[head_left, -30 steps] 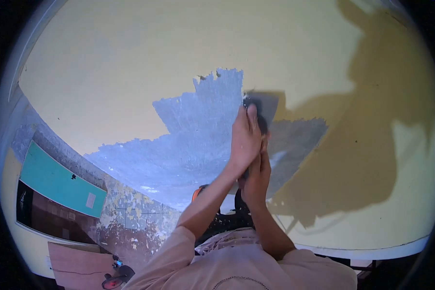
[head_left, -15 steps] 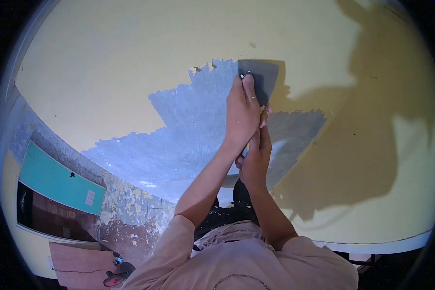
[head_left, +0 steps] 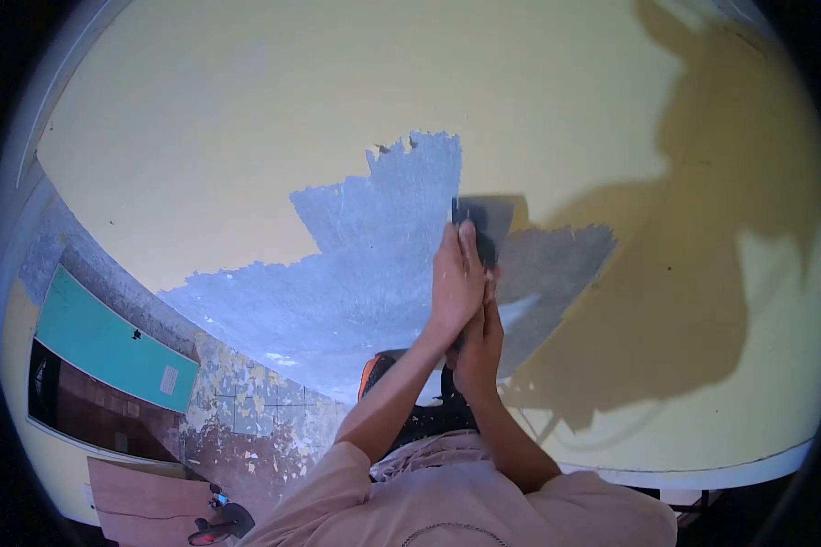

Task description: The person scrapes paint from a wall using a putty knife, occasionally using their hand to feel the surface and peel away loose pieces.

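A wide-bladed scraper (head_left: 493, 213) lies against the yellow painted wall (head_left: 265, 109), at the right edge of the bared grey-blue patch (head_left: 365, 237). My left hand (head_left: 458, 281) is closed on it just below the blade, with the thumb and a finger pressed on the blade's base. Below that, my right hand (head_left: 477, 348) is wrapped round the handle, which is mostly hidden. The patch has ragged edges where yellow paint stops.
Paint flakes lie scattered on the tiled floor (head_left: 255, 410) at lower left. A turquoise panel (head_left: 114, 339), a brownish board (head_left: 146, 506) and a dark fan-like object (head_left: 223, 524) stand there. My shadow (head_left: 666, 301) falls on the wall at right.
Both hands and the scraper have moved down the wall. A strip of yellow beneath the earlier blade position still shows to the right of the patch. The view has shifted slightly.
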A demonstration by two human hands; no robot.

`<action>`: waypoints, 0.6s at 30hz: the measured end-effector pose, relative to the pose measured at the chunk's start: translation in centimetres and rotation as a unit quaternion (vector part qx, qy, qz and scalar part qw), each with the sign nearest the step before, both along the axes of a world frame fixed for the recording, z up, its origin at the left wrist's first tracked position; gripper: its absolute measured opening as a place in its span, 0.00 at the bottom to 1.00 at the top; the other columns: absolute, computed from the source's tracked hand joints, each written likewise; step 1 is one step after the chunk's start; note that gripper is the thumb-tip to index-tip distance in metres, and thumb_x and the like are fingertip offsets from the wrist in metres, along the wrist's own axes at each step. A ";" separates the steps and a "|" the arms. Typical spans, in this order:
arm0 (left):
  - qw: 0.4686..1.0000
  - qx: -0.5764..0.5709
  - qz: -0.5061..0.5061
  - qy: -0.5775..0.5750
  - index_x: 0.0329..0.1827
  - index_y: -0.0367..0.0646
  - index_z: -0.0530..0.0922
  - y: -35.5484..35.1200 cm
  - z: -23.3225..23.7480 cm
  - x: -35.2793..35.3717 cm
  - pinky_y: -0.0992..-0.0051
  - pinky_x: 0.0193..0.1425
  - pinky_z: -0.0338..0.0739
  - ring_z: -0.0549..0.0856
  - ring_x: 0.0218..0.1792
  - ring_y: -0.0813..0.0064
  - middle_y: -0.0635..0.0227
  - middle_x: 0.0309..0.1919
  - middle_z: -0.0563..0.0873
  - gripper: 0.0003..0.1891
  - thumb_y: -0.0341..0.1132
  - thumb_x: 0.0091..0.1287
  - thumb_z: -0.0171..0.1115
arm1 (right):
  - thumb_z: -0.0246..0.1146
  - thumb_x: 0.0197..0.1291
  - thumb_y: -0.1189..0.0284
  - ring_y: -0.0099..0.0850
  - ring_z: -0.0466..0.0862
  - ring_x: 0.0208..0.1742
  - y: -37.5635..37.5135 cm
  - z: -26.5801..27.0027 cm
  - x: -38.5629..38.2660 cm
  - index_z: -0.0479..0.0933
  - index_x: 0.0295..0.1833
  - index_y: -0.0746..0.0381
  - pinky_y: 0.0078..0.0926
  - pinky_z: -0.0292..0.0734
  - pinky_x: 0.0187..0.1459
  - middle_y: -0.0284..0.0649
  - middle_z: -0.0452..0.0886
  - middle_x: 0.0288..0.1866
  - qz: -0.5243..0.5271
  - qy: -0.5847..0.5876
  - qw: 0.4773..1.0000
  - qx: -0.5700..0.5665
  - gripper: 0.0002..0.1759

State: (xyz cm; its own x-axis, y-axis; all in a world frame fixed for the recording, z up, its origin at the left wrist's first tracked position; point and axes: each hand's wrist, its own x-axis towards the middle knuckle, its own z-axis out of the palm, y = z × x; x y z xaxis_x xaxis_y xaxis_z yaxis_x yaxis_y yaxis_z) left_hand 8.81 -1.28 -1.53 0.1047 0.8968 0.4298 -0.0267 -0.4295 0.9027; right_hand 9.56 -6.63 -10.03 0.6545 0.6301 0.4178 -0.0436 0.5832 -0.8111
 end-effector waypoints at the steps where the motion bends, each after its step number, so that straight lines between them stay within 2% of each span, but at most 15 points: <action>1: 0.997 -0.061 -0.022 -0.050 0.34 0.35 0.65 -0.6 0.3 -0.1 0.66 0.21 0.70 0.78 0.16 0.61 0.54 0.18 0.72 0.17 0.41 0.77 0.42 | 0.49 0.72 0.62 0.15 0.72 0.22 -1.7 1.2 0.3 0.66 0.59 0.64 0.13 0.63 0.17 0.35 0.76 0.34 0.124 0.097 0.982 -0.101 0.19; 2: 0.997 -0.060 -0.021 -0.051 0.34 0.35 0.65 -0.5 1.0 -0.3 0.66 0.21 0.70 0.78 0.16 0.61 0.54 0.18 0.72 0.17 0.41 0.77 0.42 | 0.49 0.72 0.62 0.15 0.72 0.22 -1.9 2.7 0.3 0.66 0.59 0.64 0.13 0.63 0.17 0.35 0.76 0.34 0.126 0.097 0.982 -0.101 0.19; 4: 0.996 -0.072 -0.036 0.028 0.36 0.33 0.66 -0.6 5.5 -0.7 0.61 0.29 0.71 0.79 0.26 0.47 0.46 0.22 0.74 0.16 0.39 0.76 0.42 | 0.44 0.74 0.58 0.20 0.77 0.46 -1.3 5.9 0.8 0.58 0.71 0.64 0.15 0.73 0.33 0.41 0.73 0.56 0.153 0.096 0.977 -0.113 0.28; 5: 0.993 0.066 0.051 0.087 0.38 0.32 0.66 0.8 5.9 -0.1 0.56 0.33 0.71 0.77 0.32 0.38 0.42 0.27 0.76 0.15 0.38 0.76 0.42 | 0.44 0.74 0.58 0.20 0.77 0.46 -1.2 6.9 1.1 0.58 0.71 0.64 0.15 0.73 0.33 0.41 0.73 0.56 0.152 0.099 0.977 -0.116 0.28; 7: 0.995 0.061 0.040 0.066 0.39 0.32 0.67 1.2 4.6 0.0 0.56 0.34 0.71 0.77 0.33 0.38 0.41 0.27 0.76 0.15 0.38 0.76 0.42 | 0.43 0.74 0.59 0.18 0.76 0.41 -1.0 8.3 2.1 0.58 0.71 0.64 0.15 0.72 0.30 0.41 0.73 0.56 0.216 0.086 0.956 -0.177 0.27; 8: 0.997 0.063 0.031 0.042 0.40 0.31 0.67 1.8 3.9 0.1 0.56 0.34 0.72 0.77 0.33 0.37 0.41 0.28 0.77 0.15 0.38 0.76 0.42 | 0.43 0.74 0.59 0.18 0.76 0.41 -0.9 7.6 1.8 0.58 0.71 0.64 0.15 0.72 0.30 0.41 0.73 0.56 0.216 0.083 0.958 -0.171 0.27; 10: 0.999 -0.001 0.012 0.031 0.40 0.31 0.68 1.2 -0.4 0.1 0.55 0.37 0.72 0.79 0.35 0.38 0.41 0.29 0.77 0.15 0.38 0.75 0.43 | 0.44 0.74 0.59 0.17 0.76 0.37 -1.3 3.3 0.7 0.53 0.73 0.63 0.14 0.70 0.28 0.42 0.73 0.55 0.125 0.041 0.985 -0.108 0.29; 12: 0.996 -0.071 0.026 0.048 0.41 0.31 0.68 -0.4 -5.3 -0.1 0.56 0.39 0.72 0.79 0.35 0.40 0.42 0.30 0.78 0.16 0.39 0.75 0.43 | 0.44 0.74 0.60 0.19 0.77 0.39 -3.2 -2.2 1.2 0.47 0.76 0.64 0.12 0.71 0.32 0.43 0.71 0.59 0.173 0.070 0.965 -0.186 0.32; 13: 0.992 -0.098 0.044 0.070 0.41 0.30 0.69 -1.5 -8.4 -0.5 0.56 0.40 0.73 0.79 0.36 0.42 0.43 0.32 0.78 0.17 0.40 0.75 0.43 | 0.44 0.74 0.61 0.19 0.77 0.37 -4.5 -5.1 1.9 0.48 0.75 0.64 0.12 0.71 0.30 0.41 0.73 0.56 0.220 0.083 0.942 -0.240 0.31; 14: 0.988 -0.079 0.090 0.093 0.42 0.30 0.69 -2.1 -13.5 -0.8 0.56 0.41 0.72 0.79 0.36 0.42 0.44 0.34 0.78 0.18 0.41 0.75 0.42 | 0.44 0.74 0.61 0.19 0.77 0.34 -6.1 -7.7 2.6 0.49 0.75 0.64 0.12 0.71 0.28 0.40 0.75 0.53 0.264 0.096 0.914 -0.292 0.31; 15: 0.983 -0.058 0.133 0.113 0.43 0.30 0.70 -3.1 -18.6 -1.0 0.57 0.42 0.72 0.78 0.36 0.43 0.45 0.36 0.77 0.19 0.42 0.75 0.42 | 0.47 0.73 0.61 0.18 0.75 0.32 -7.8 -9.5 2.8 0.60 0.67 0.65 0.14 0.69 0.28 0.36 0.75 0.43 0.253 0.089 0.913 -0.308 0.25; 16: 0.984 -0.092 0.090 0.119 0.46 0.31 0.71 -4.9 -22.3 -1.8 0.56 0.43 0.72 0.78 0.37 0.42 0.46 0.37 0.77 0.18 0.41 0.75 0.41 | 0.49 0.72 0.60 0.17 0.72 0.30 -9.6 -11.3 2.9 0.71 0.59 0.65 0.15 0.67 0.29 0.32 0.75 0.34 0.240 0.080 0.913 -0.322 0.21; 17: 0.983 -0.124 0.048 0.125 0.48 0.31 0.71 -6.8 -24.8 -3.0 0.56 0.44 0.72 0.77 0.39 0.42 0.47 0.39 0.77 0.18 0.40 0.75 0.41 | 0.50 0.71 0.59 0.18 0.70 0.23 -11.4 -15.3 3.2 0.71 0.55 0.62 0.16 0.62 0.21 0.31 0.72 0.29 0.229 0.075 0.901 -0.360 0.18; 18: 0.962 -0.176 -0.014 0.209 0.48 0.32 0.72 -8.8 -25.7 -4.3 0.58 0.45 0.73 0.79 0.39 0.45 0.49 0.39 0.79 0.18 0.41 0.74 0.42 | 0.51 0.70 0.59 0.19 0.67 0.15 -13.3 -18.7 3.7 0.71 0.52 0.59 0.17 0.58 0.13 0.31 0.69 0.23 0.221 0.070 0.887 -0.400 0.16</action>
State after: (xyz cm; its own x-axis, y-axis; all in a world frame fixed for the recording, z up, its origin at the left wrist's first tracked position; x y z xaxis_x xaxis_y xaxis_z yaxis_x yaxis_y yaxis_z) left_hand 4.48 -10.11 -27.21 0.2291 0.9733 0.0157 0.3635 -0.1005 0.9262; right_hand 13.30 -19.95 -28.69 0.2797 0.8964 -0.3440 -0.2566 -0.2755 -0.9264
